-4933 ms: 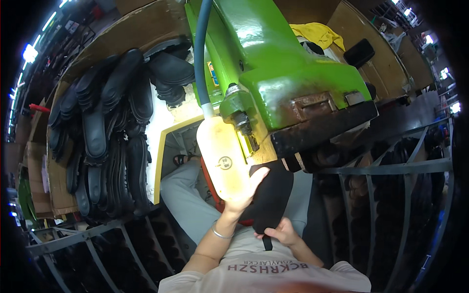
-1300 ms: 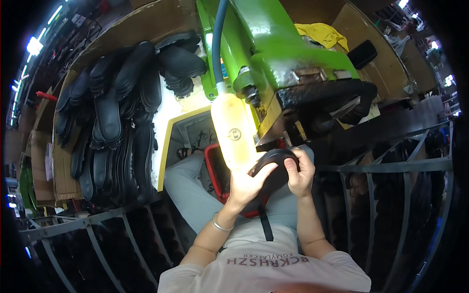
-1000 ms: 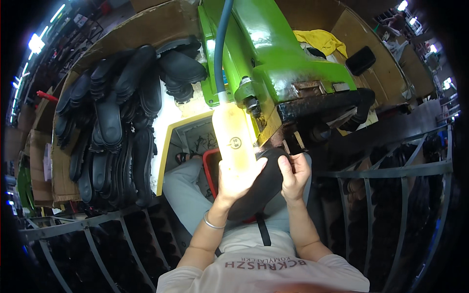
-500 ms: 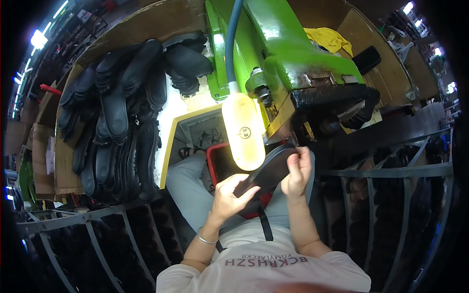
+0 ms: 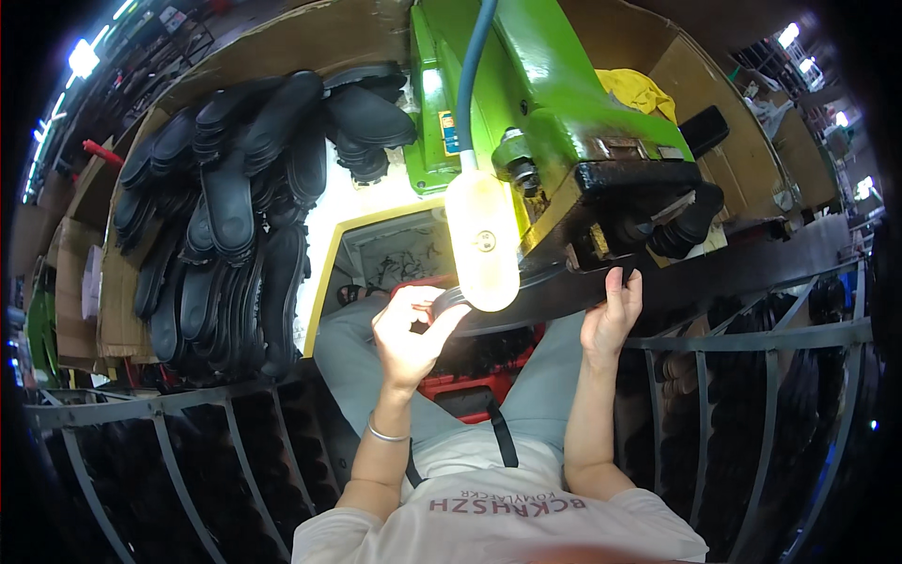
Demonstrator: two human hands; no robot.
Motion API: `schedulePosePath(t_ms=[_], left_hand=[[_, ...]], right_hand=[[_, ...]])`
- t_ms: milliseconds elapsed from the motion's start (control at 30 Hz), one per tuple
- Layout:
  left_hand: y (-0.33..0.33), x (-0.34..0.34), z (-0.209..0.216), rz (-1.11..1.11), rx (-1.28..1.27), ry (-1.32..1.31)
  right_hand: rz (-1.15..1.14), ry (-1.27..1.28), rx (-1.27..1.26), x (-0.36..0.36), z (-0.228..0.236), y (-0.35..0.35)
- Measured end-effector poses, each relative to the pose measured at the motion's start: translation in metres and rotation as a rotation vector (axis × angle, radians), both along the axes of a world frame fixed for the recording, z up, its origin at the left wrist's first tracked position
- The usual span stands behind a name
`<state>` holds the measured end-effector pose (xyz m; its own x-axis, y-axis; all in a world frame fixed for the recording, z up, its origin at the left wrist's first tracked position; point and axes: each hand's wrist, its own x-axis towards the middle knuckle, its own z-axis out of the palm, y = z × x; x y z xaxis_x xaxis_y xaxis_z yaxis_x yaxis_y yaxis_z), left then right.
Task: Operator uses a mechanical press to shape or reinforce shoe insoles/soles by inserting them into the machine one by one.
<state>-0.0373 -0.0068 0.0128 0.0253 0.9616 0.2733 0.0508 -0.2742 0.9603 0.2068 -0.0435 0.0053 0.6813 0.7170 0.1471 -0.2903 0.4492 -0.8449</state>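
Observation:
A black shoe sole (image 5: 521, 305) is held up crosswise under the front of the green machine (image 5: 592, 122). My left hand (image 5: 411, 334) pinches its left end between thumb and fingers. At the other end, my right hand (image 5: 611, 315) is closed on the sole, its fingertips close below the machine's dark head (image 5: 634, 193); the dark sole and machine blend there, so the exact contact is hard to see. A lit lamp (image 5: 484, 244) on a blue-grey cable hangs in front and hides part of the sole's upper edge.
Many stacked black soles (image 5: 225, 207) lie at left in a cardboard box (image 5: 122, 320). A red bin (image 5: 470, 399) with dark scraps sits between my legs. Metal racks (image 5: 752, 338) flank me. A yellow cloth (image 5: 639, 91) lies behind the machine.
The sole has moved up and forward to the machine head and turned more level. My left hand has shifted left and up, my right hand to the right.

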Motion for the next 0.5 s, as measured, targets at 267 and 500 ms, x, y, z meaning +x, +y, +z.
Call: schedulePosePath(t_ms=[267,500], left_hand=[[-0.018,-0.072,-0.044,-0.176,-0.397,-0.123],[-0.031,0.045,-0.073,-0.592,-0.673,-0.571]], right_hand=[[0.242,-0.209,-0.168,-0.031,-0.009,0.0],[-0.549,-1.127,-0.186,0.093,0.038,-0.003]])
